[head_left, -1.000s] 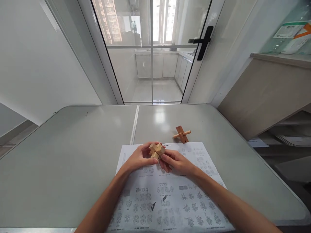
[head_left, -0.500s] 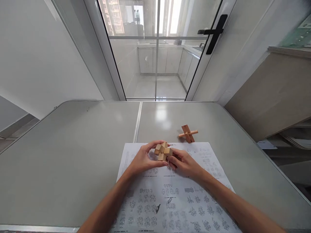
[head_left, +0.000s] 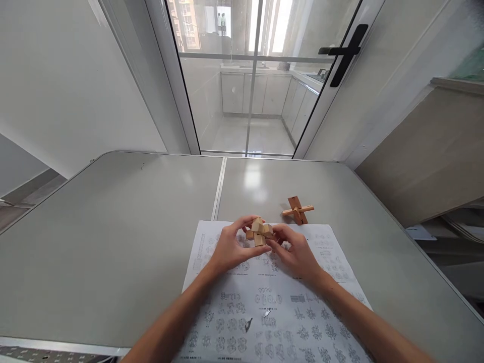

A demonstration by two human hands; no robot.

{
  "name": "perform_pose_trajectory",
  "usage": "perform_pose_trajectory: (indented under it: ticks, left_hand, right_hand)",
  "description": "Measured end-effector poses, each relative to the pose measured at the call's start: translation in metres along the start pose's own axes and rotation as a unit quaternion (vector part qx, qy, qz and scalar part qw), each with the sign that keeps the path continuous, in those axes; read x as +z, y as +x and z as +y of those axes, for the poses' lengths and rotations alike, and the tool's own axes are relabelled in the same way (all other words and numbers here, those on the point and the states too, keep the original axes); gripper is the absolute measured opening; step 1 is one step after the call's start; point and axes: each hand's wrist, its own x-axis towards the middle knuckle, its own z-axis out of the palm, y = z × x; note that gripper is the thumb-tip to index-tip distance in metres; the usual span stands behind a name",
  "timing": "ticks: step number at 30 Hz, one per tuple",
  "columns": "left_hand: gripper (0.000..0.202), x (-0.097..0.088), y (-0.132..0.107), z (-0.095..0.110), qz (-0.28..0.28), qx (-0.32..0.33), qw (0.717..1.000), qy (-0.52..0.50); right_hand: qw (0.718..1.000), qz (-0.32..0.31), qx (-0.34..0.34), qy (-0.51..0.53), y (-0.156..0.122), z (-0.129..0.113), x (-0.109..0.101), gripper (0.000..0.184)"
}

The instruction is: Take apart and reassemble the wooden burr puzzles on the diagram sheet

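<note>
A plain white wall [head_left: 83,75] rises on the left. Ahead stands a glass door [head_left: 255,58] crossed by thin bars, and through it show pale cupboards [head_left: 253,93] and a bright window [head_left: 270,25]. A grey table [head_left: 113,242] reaches toward the door, its top smooth, its far corners cut at a slant; a narrow strip [head_left: 220,189] divides its far part, and light glares beside it. On the right is a wood-coloured shelf unit [head_left: 423,156].

A large white sheet [head_left: 276,277] printed with rows of small line drawings lies on the table. The door carries a black handle [head_left: 346,53].

The left hand [head_left: 230,247] curls its thumb and fingers around the left and near sides of a wooden puzzle [head_left: 260,233]; the right hand [head_left: 298,252] pinches its right side with the fingertips. Just beyond the sheet rests a reddish-brown wooden cross [head_left: 297,209], a flat piece with a thin rod through it.

The puzzle is over the sheet's far end, a compact knot of pale yellow, square-ended blocks jutting several ways, partly covered by fingers.
</note>
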Motion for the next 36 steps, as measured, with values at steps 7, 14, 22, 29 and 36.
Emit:
perform_pose_trajectory:
  ticks: [7,14,22,29,36]
  left_hand:
    - [0.065,0.002,-0.002,-0.005,0.002,0.007,1.000,0.026]
    - [0.064,0.001,-0.002,-0.003,-0.037,-0.009,0.999,0.010]
    - [0.066,0.005,-0.005,-0.013,-0.050,-0.013,0.999,0.000]
    - [0.060,0.007,-0.006,-0.016,-0.049,0.012,0.997,0.058]
    - [0.060,0.008,-0.006,-0.017,-0.034,0.065,0.988,0.132]
  right_hand:
    - [0.997,-0.060,0.033,0.034,0.002,-0.002,-0.003,0.023]
    - [0.995,-0.070,0.044,0.062,-0.001,0.002,-0.002,0.020]
    - [0.989,-0.068,0.050,0.124,-0.001,-0.001,-0.002,0.032]
    - [0.995,-0.071,0.028,0.064,0.001,-0.001,-0.004,0.026]
    - [0.998,-0.023,-0.017,0.048,0.004,0.003,-0.006,0.022]
